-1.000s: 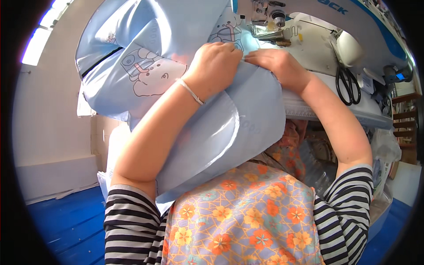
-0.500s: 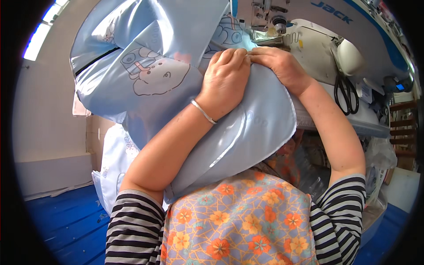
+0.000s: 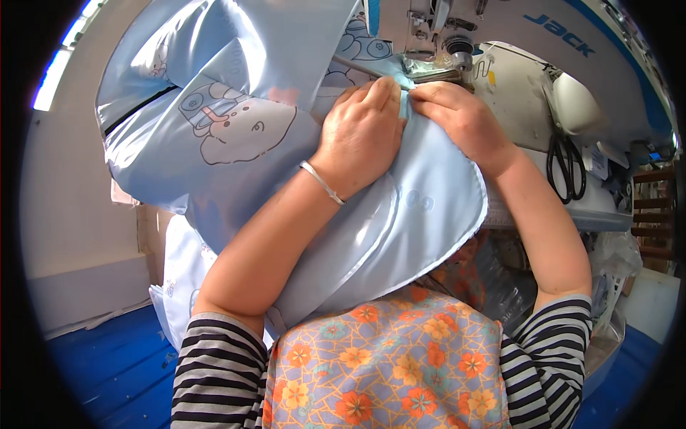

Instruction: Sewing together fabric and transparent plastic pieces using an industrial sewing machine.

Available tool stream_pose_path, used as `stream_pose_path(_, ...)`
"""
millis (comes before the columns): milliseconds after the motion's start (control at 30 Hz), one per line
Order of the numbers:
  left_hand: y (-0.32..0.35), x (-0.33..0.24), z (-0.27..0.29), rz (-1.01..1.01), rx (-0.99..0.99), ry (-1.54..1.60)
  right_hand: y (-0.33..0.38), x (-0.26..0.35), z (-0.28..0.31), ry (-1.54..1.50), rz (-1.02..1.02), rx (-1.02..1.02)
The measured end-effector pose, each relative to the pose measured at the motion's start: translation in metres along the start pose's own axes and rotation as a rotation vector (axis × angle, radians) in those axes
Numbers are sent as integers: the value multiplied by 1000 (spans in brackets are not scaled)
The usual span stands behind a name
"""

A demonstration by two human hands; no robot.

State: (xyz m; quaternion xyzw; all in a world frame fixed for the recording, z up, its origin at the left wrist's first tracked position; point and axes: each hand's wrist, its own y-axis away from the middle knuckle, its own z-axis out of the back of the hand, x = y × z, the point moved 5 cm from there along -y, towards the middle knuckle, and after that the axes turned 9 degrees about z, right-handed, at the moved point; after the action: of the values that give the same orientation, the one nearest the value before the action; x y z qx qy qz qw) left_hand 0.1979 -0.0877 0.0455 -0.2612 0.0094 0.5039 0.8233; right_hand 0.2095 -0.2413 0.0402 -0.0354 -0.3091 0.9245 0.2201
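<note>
A shiny light-blue fabric piece (image 3: 436, 193) with a cartoon print drapes from the sewing machine bed over my lap. My left hand (image 3: 361, 132) grips its edge, fingers curled together, just in front of the machine's needle area (image 3: 436, 43). Close beside it, my right hand (image 3: 457, 121) pinches the same edge between thumb and fingers. A narrow fold of cloth shows between the two hands. The fingertips of both hands are partly hidden. To the left, a larger bunched part of the fabric, with a printed white character (image 3: 246, 132), lies in folds.
The white and blue sewing machine (image 3: 514, 28) arches over the far right. Black-handled scissors (image 3: 566, 164) lie on the machine table to the right of my right hand. More pale printed cloth (image 3: 182, 261) hangs at the left above a blue floor (image 3: 107, 357). Clear plastic bags (image 3: 611, 257) are at the right.
The view has shifted slightly. Both hands still hold the fabric edge, a little farther apart, with more of the fold showing between them. The hanging cloth has a new crease.
</note>
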Motion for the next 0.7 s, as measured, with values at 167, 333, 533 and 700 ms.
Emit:
stream_pose_path(167, -3, 2, 0, -15, 22, -1, -1, 4, 1, -16, 25, 1)
stream_pose_path(333, -6, 3, 1, -41, 32, 2, -7, 2, 1, 15, 63, 22)
stream_pose_path(533, -12, 7, -5, -44, 52, 15, -11, -1, 0, 97, 33, 102)
stream_pose_path(700, -17, 19, -7, -81, 29, 24, -10, 0, -3, 140, 8, 155)
